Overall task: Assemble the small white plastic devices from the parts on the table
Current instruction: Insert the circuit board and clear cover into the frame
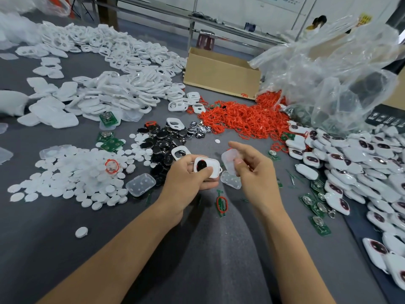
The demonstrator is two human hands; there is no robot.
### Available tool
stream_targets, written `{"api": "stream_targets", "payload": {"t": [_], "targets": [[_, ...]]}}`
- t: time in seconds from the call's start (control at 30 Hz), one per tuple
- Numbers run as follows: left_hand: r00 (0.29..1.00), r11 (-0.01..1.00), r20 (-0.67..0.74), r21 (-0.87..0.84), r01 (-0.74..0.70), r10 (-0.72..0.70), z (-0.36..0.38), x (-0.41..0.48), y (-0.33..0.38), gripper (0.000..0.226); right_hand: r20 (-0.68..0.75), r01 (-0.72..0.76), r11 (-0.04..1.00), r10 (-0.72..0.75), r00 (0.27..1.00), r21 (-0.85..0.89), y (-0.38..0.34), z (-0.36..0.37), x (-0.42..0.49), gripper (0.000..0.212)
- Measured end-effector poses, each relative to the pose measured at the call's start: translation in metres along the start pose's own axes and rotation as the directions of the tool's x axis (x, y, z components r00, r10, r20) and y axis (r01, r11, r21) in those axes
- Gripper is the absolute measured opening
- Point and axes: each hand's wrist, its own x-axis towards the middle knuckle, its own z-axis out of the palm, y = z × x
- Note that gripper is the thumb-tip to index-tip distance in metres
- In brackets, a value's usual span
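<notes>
— White device [207,167]: where is it?
— In the left hand [188,178], lifted off the table, with the fingers curled under it and the thumb pressed on its top face. The right hand [252,170] is just beside it, pinching a clear cover [230,160] between thumb and fingertips.
— Which way does it lie?
— Its long axis runs from the left hand across toward the right hand, dipping a little at that end. The face is turned up. The dark oval window sits nearer the left palm, and what looks like a small loop points at the right hand.
— What could spoil it?
— I'd say the cover going on skewed or turned round, since it is held at a slant by its edge alone, and then it would not seat. A light pinch might also let it drop onto the spare cover [230,180] just below the hands. I cannot tell whether a ring is seated inside.
— And around?
— Black discs [162,141] beyond the left hand, white discs [76,176] out to its left, red rings [245,119] beyond both hands, and finished pieces [361,163] past the right hand.
</notes>
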Motion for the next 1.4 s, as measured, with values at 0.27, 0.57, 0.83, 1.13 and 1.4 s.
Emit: {"api": "stream_targets", "payload": {"t": [0.27, 0.57, 0.83, 1.13, 1.4], "targets": [[0.991, 0.983, 0.133, 0.18, -0.024, 0.0, -0.001, -0.005, 0.002, 0.044, -0.01, 0.121, 0.99, -0.122, 0.993, -0.07, -0.008, 0.004, -0.002, 0.025], [0.99, 0.976, 0.139, 0.212, -0.042, 0.012, 0.001, -0.005, 0.001, 0.042, 0.065, 0.127, 0.99, -0.123, 0.99, -0.068, -0.012, 0.007, -0.006, 0.024], [0.991, 0.978, 0.13, 0.203, -0.052, 0.025, 0.001, -0.006, 0.002, 0.039, 0.067, 0.145, 0.984, -0.138, 0.988, -0.108, -0.011, 0.012, -0.008, 0.015], [0.99, 0.979, 0.136, 0.194, -0.055, 0.029, 0.001, -0.007, 0.002, 0.039, 0.021, 0.18, 0.968, -0.179, 0.984, -0.173, -0.007, 0.015, -0.007, 0.016], [0.988, 0.988, 0.144, 0.137, -0.068, 0.048, 0.001, -0.01, 0.004, 0.039, 0.013, 0.327, 0.855, -0.352, 0.936, -0.403, 0.003, 0.017, -0.009, 0.016]]}}
